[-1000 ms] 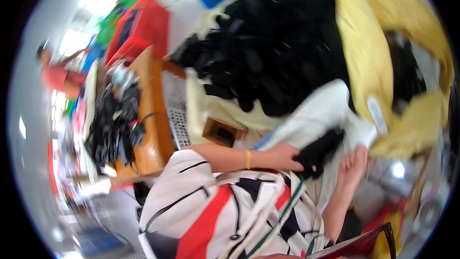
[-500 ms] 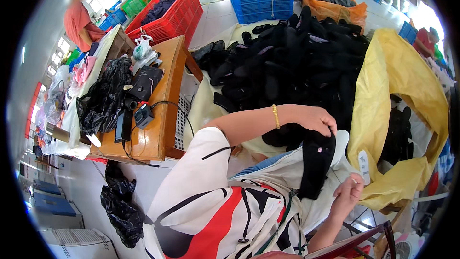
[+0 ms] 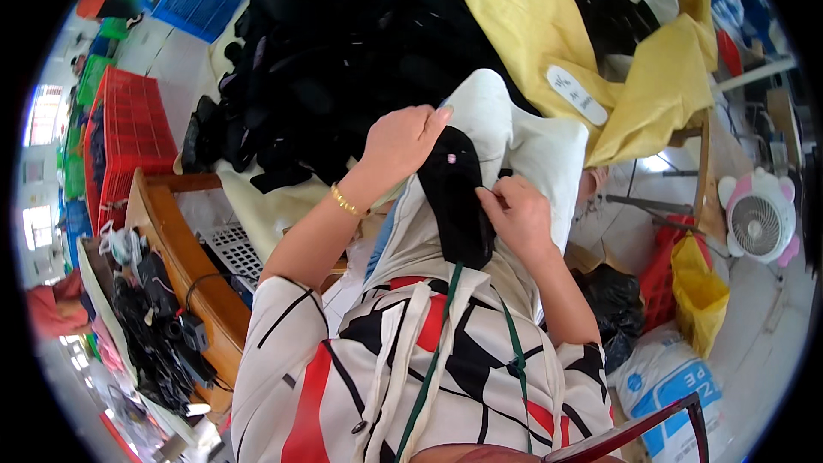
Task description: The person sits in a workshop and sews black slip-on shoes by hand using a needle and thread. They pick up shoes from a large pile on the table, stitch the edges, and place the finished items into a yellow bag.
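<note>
A black sock (image 3: 456,206) with a small pink mark near its upper end lies stretched over my lap, along the pale cloth (image 3: 549,154) on my knees. My left hand (image 3: 403,141), with a gold bracelet at the wrist, is closed at the sock's upper left end. At its right edge, my right hand (image 3: 517,213) pinches with bent fingers. The tips of the left fingers are partly hidden. Beyond my knees spreads a big heap of similar black socks (image 3: 343,51).
A yellow sack (image 3: 523,9) with more black pieces inside and a white sole-shaped card (image 3: 576,94) stands at the right. On the left are a wooden table (image 3: 167,223) and a red crate (image 3: 133,137). A pink-and-white fan (image 3: 759,219) sits at far right.
My view has tilted down and turned right. My right hand has come from beside the sock to its right edge. The sock, hanging from my left hand before, now lies along my lap.
</note>
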